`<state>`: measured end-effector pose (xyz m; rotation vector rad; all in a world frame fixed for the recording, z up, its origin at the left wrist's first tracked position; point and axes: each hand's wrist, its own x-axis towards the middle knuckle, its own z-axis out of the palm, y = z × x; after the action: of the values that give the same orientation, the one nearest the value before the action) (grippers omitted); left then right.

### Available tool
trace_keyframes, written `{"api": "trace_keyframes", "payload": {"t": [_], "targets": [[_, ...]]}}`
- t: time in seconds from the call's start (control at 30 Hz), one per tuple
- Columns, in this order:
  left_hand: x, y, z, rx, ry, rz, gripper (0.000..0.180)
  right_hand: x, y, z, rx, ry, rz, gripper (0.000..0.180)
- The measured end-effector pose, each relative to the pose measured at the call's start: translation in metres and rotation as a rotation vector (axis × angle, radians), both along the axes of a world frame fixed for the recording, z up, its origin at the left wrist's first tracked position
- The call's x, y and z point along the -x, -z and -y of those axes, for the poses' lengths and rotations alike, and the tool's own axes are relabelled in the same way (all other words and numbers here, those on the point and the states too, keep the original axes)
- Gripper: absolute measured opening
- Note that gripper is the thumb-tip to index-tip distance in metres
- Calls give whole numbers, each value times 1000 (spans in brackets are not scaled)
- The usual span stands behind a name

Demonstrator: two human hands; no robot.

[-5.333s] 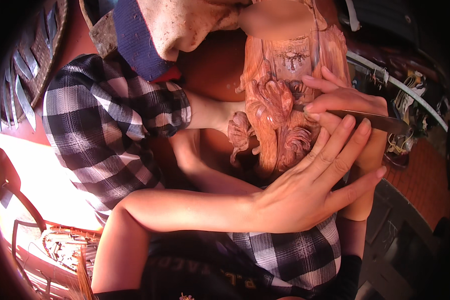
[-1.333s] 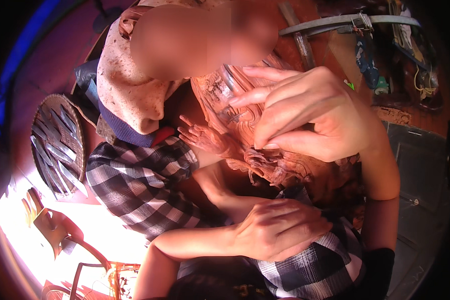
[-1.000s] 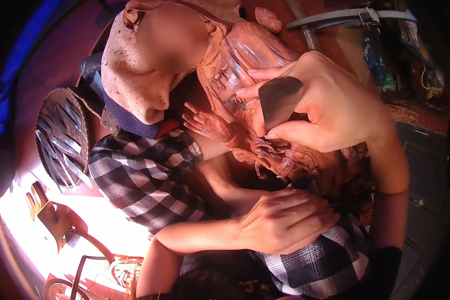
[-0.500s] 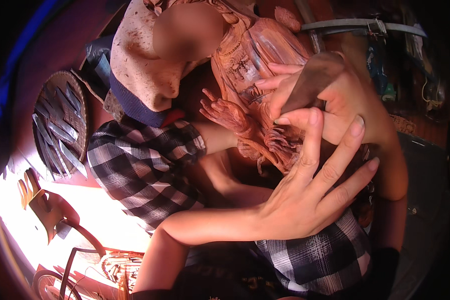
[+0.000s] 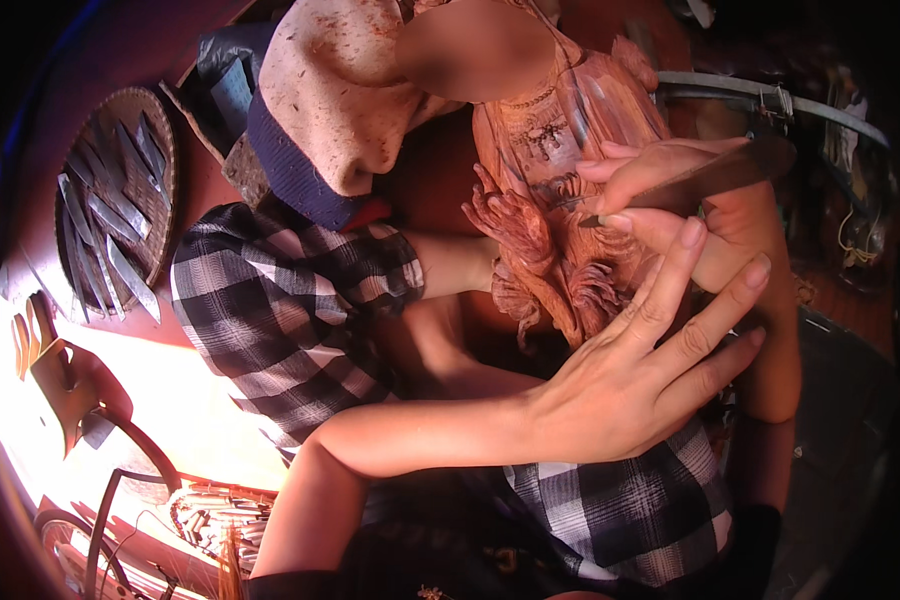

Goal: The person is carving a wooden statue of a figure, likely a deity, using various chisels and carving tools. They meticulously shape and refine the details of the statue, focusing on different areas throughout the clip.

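A reddish carved wooden statue (image 5: 610, 110) with a raised, long-fingered hand (image 5: 510, 225) stands before me. My right hand (image 5: 690, 185) is closed around a dark, flat, pointed carving knife (image 5: 725, 178). Its tip is close to the statue's front beside the carved hand; whether it touches the wood I cannot tell. My left hand (image 5: 630, 385) reaches across from the lower left, fingers spread and no object visible in them. Its index fingertip overlaps my right hand in the picture, and its thumb is hidden.
A co-worker in a plaid shirt (image 5: 280, 320) and a cap (image 5: 320, 110) leans in at the left, one arm reaching to the statue. A round woven basket (image 5: 167, 205) holds several blades. A bundle of tools (image 5: 220, 515) lies lower left. A curved metal band (image 5: 720, 82) crosses upper right.
The view has shifted, so the statue and co-worker appear further right. My right hand has turned the knife from steep to nearly flat. My left hand stays spread beside it.
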<state>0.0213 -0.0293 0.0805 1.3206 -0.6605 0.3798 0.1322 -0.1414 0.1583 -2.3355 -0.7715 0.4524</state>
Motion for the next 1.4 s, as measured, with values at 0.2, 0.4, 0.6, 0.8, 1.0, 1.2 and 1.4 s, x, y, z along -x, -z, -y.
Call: {"api": "trace_keyframes", "payload": {"t": [0.2, 0.4, 0.6, 0.8, 1.0, 1.2, 1.4], "targets": [[6, 1, -3, 17, -21, -35, 45, 1, 2, -2, 84, -67, 51, 5], [12, -1, -8, 14, 59, -63, 49, 3, 10, 3, -27, -34, 126, 11], [20, -8, -18, -25, 88, -13, 38, 7, -9, -5, -218, 11, 164, 18], [32, -5, -22, 69, 206, -27, 40, 19, -20, 4, -206, 81, 78, 20], [31, 0, -17, 82, 70, 46, 36, 13, -14, 1, -57, 1, 8, 15], [24, 2, -3, 73, -125, -41, 31, -1, 0, -9, -21, -106, 62, 15], [25, -4, -7, 82, -78, -166, 30, -6, 7, -10, 83, -98, -23, 13]]}}
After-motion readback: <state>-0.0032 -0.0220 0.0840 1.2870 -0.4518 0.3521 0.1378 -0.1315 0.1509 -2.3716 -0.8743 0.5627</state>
